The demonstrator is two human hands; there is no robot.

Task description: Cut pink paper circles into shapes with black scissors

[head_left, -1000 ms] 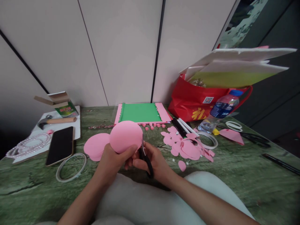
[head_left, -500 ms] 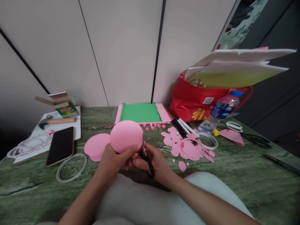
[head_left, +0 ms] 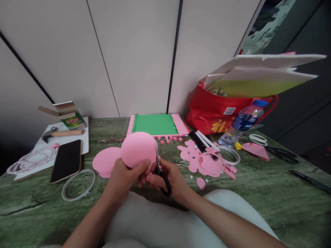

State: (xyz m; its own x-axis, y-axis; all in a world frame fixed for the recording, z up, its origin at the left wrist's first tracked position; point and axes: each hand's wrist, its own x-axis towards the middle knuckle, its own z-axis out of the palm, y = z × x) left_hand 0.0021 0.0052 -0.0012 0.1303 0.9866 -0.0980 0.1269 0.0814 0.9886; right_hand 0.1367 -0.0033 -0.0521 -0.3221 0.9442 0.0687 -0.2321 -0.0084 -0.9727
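Note:
Between the thumb and fingers of my left hand [head_left: 126, 175] is a round pink paper disc [head_left: 138, 150], tilted up toward me. My right hand [head_left: 172, 179] grips black-handled scissors [head_left: 165, 184], whose blades lie against the disc's right edge. Whether the blades are parted is hard to make out. Behind my left hand a stack of pink paper circles [head_left: 104, 162] lies on the table. Right of my right hand is a pile of pink paper cut-outs [head_left: 207, 163], with one loose pink piece [head_left: 201, 183] in front of it.
A phone [head_left: 66, 161], a tape roll [head_left: 79, 184], a hammer [head_left: 64, 133] and bead strings [head_left: 33, 159] lie left. Behind are a green sheet [head_left: 156, 124] and small pink rolls [head_left: 168, 139]. A red bag [head_left: 207, 110], a bottle [head_left: 241, 124] and another tape roll [head_left: 234, 156] stand right.
The scissors have shifted slightly along the disc's right edge, their blades tilting a little to the left. The disc has turned slightly in my left hand. Things on the table lie as before.

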